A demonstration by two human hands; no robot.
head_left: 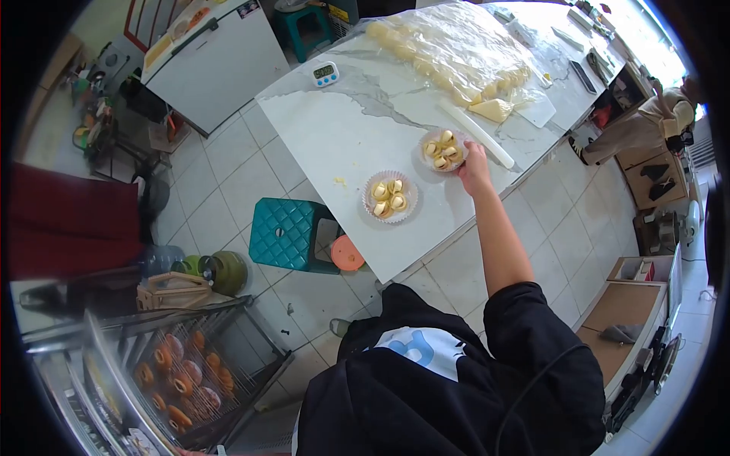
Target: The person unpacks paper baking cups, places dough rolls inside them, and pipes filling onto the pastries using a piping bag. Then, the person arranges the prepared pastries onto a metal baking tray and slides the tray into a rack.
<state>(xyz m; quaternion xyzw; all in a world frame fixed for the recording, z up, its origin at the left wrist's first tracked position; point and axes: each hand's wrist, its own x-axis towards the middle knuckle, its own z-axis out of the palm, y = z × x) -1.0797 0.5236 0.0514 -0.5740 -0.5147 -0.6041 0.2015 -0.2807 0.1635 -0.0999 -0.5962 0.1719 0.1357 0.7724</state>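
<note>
My right hand (475,171) grips the edge of a fluted paper baking cup (427,158) on the marble-topped table. Several small pale dough rolls (442,149) sit inside that cup. Closer to the table's near corner stands a second paper cup (370,207) with similar rolls (389,196). Beyond my right hand lie a long white rolling pin (479,137) and a filled piping bag (492,110). A sliver of what looks like my left hand (190,453) shows at the bottom edge by the metal rack; its fingers are hidden.
Clear plastic sheeting (456,45) covers rows of dough pieces on the table. A digital timer (325,74) stands at its left edge. Beside the table is a green stool (285,232). The metal rack (251,357) at lower left holds browned ring-shaped pastries (182,380). Another person (661,114) stands at right.
</note>
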